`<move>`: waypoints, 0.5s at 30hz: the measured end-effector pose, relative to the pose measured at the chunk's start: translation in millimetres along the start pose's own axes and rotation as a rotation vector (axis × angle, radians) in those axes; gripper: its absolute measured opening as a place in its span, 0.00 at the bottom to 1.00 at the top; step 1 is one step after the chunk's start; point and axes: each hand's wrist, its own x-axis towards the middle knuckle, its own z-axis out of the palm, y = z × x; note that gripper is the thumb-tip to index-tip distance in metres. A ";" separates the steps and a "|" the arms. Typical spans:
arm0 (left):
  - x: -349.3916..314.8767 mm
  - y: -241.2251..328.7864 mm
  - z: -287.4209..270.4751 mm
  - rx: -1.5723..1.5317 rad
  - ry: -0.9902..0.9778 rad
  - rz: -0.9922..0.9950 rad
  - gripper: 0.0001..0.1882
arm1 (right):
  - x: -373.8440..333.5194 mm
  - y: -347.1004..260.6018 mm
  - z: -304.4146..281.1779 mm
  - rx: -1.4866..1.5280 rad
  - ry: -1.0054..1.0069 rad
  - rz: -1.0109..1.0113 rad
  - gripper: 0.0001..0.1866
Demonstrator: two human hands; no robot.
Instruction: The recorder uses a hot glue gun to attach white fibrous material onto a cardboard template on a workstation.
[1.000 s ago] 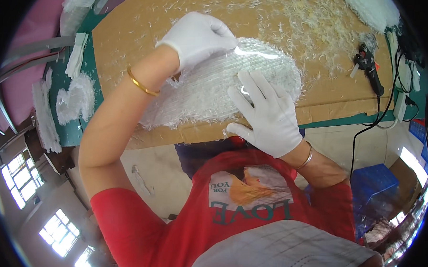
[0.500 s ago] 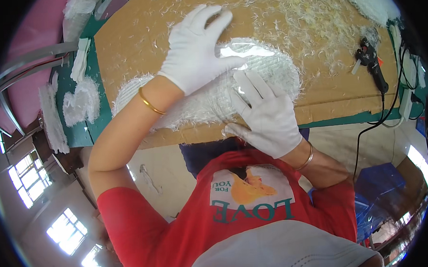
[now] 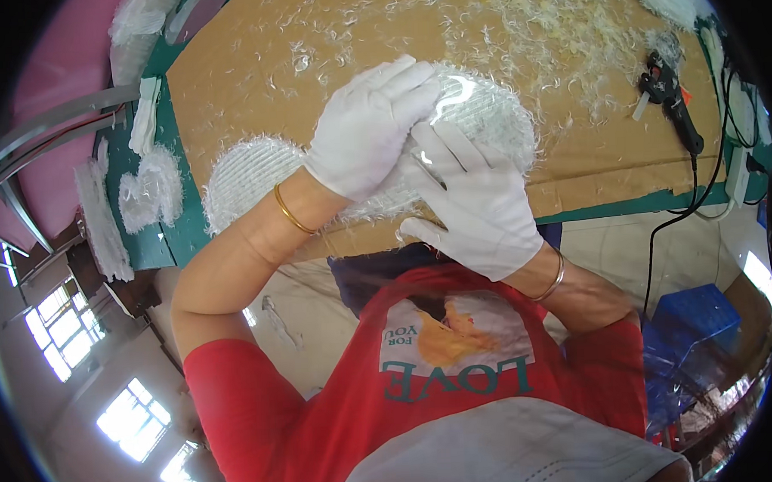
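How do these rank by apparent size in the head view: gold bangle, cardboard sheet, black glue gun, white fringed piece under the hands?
1. Cardboard sheet
2. White fringed piece, partly covered by the left hand and right hand
3. Black glue gun
4. Gold bangle, a thin band

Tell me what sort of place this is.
Probably a craft workshop: a corded black glue gun lies on a cardboard sheet littered with pale fibres, and the person's gloved left hand and right hand are on a shaggy white piece.
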 end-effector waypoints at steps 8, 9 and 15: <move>8.1 -6.0 0.1 -0.346 0.267 -0.221 0.29 | -2.4 0.8 -1.7 -0.007 0.025 -0.031 0.36; 11.8 -12.7 -4.2 -0.312 0.188 -0.296 0.31 | -3.7 0.2 -0.9 -0.012 0.028 -0.038 0.36; 57.4 -30.6 -34.6 -0.268 -0.282 -0.420 0.30 | -3.5 1.1 -0.1 -0.017 0.034 -0.020 0.35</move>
